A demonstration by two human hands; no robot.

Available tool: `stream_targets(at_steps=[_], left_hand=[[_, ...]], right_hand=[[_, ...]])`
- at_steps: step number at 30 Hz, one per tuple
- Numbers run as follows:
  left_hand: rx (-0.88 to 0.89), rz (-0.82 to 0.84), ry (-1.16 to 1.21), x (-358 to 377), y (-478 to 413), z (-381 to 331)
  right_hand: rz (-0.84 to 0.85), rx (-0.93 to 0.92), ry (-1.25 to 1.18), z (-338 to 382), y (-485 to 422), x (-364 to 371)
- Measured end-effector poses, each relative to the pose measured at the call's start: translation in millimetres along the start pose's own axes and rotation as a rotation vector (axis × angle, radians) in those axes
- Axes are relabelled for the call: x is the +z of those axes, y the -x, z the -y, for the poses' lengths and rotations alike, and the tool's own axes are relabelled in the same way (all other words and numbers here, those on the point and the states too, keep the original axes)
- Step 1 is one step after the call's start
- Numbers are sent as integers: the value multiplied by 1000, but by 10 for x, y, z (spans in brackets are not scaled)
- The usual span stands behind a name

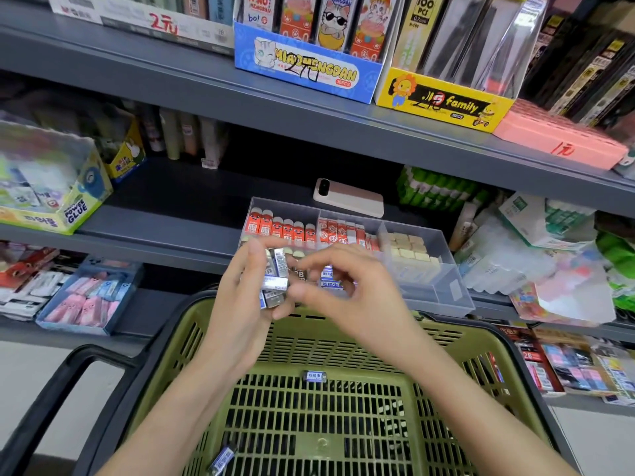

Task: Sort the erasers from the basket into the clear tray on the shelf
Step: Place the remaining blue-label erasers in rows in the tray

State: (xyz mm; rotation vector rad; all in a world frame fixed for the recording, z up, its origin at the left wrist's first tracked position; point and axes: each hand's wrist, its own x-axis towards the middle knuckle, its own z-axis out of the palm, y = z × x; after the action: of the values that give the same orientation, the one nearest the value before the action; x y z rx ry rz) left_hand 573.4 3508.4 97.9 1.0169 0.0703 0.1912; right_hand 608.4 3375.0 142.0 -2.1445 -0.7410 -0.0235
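My left hand (237,304) grips a stack of several silver-and-blue erasers (275,280) above the far rim of the green basket (213,400). My right hand (347,293) is beside the stack, its thumb and fingers curled toward the erasers; whether it pinches one I cannot tell. Behind both hands the clear tray (443,300) sits on the shelf, its compartments holding rows of red-sleeved erasers (281,230) and cream erasers (410,250). Two blue-labelled erasers stay in the basket, one (315,376) near the far side and one (223,456) near the front.
A pink phone (348,197) lies on the shelf behind the tray. A glue box (48,187) stands at the left and a blue box of pink erasers (89,297) on the lower shelf. Packaged goods (536,255) crowd the right. The basket's black handle (65,383) juts left.
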Motion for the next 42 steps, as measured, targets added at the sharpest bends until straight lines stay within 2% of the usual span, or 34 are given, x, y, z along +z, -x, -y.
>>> stream_targets(at_steps=[2, 4, 7, 10, 13, 17, 26, 27, 29, 31, 33, 36, 39, 42], left_hand=[[-15, 3, 11, 7, 10, -1], [-25, 17, 40, 12, 17, -7], [-39, 27, 78, 13, -1, -12], [-84, -5, 194, -31, -36, -4], [-110, -17, 329, -110, -52, 10], [-118, -14, 338, -134, -69, 14], [-105, -14, 342, -127, -71, 31], [-108, -10, 351, -128, -70, 34], [-110, 0, 356, -133, -71, 39], [-99, 10, 344, -136, -74, 44], [-81, 27, 310, -127, -71, 50], [-70, 51, 274, -97, -55, 74], [-81, 55, 246, -92, -41, 80], [-84, 103, 166, -88, -30, 69]], right_hand=[[-16, -124, 173, 64, 50, 96], [-48, -138, 211, 96, 39, 134], [-15, 23, -97, 73, 50, 76], [-191, 201, -307, -137, -21, -161], [-264, 383, -124, -457, -144, -270], [-108, 470, 120, -720, -243, -149], [129, 412, 425, -665, -287, -122], [132, 391, 486, -636, -288, -130], [-5, 256, 536, -538, -251, -117], [-170, 97, 310, -344, -172, -68], [-148, 54, 115, -139, -89, 46], [-56, 230, -27, -28, -39, 248], [-50, 435, -348, 3, -53, 296], [-16, 533, -508, 12, -43, 272]])
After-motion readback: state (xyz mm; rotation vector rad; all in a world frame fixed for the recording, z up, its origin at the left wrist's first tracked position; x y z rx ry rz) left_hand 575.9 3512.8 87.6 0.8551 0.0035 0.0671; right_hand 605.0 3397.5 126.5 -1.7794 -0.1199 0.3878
